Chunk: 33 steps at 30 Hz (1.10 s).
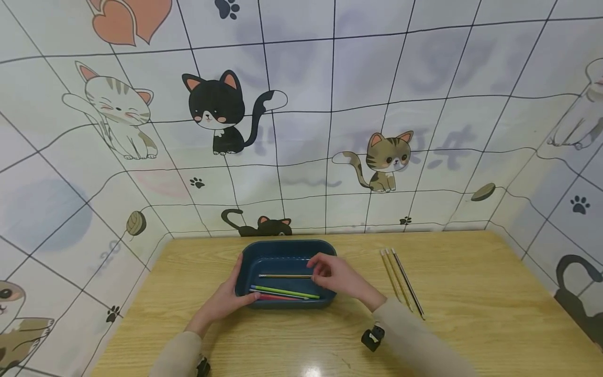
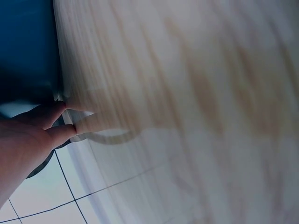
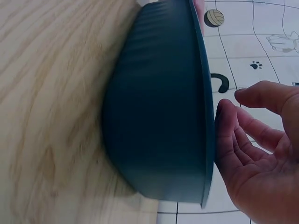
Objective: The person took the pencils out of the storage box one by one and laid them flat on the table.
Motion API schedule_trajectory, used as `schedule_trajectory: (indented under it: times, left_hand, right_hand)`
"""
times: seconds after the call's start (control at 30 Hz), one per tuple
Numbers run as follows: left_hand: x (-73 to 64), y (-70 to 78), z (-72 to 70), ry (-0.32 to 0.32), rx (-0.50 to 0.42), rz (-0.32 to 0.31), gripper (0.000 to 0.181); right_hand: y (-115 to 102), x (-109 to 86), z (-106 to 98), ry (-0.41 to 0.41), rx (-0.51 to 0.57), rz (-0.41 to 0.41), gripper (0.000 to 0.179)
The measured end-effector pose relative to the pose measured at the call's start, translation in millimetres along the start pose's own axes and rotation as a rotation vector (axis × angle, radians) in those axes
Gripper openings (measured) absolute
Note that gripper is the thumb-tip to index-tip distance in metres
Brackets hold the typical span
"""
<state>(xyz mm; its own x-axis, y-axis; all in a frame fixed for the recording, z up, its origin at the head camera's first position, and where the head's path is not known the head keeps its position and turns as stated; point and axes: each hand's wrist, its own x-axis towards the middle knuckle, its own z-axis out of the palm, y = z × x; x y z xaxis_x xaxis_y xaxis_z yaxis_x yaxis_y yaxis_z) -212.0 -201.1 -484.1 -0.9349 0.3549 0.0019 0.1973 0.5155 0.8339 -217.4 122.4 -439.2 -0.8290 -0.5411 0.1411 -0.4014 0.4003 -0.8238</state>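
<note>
Blue tray [image 1: 288,305], near desk's [image 1: 471,293] far edge, lone pencil [image 1: 285,276] inside. Left hand [image 1: 226,301]: grips tray's left edge, presumably steadying it. Right hand [image 1: 341,277]: unclasped, above tray's right edge. Three pencils [image 1: 399,280]: right of tray, apparently within reach.

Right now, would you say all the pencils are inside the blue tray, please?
No, three pencils lie outside the blue tray, on the table.
</note>
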Motion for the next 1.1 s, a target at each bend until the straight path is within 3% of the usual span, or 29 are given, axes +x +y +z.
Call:
schedule_trajectory:
  times: [0.47,0.8,1.1]
  left_hand:
    - [-1.0,-4.8,-1.6,0.022,-0.011,0.013,0.108]
    - [-0.3,-3.7,2.1,0.017,-0.009,-0.031,0.109]
    - [1.5,-5.0,1.1,0.018,-0.025,-0.028,0.11]
  right_hand:
    - [-2,23.3,35,-0.068,-0.015,-0.034,0.019]
    - [2,35.0,49,-0.107,-0.046,0.011,0.015]
    - [9,49.7,57,-0.229,-0.089,0.071,0.014]
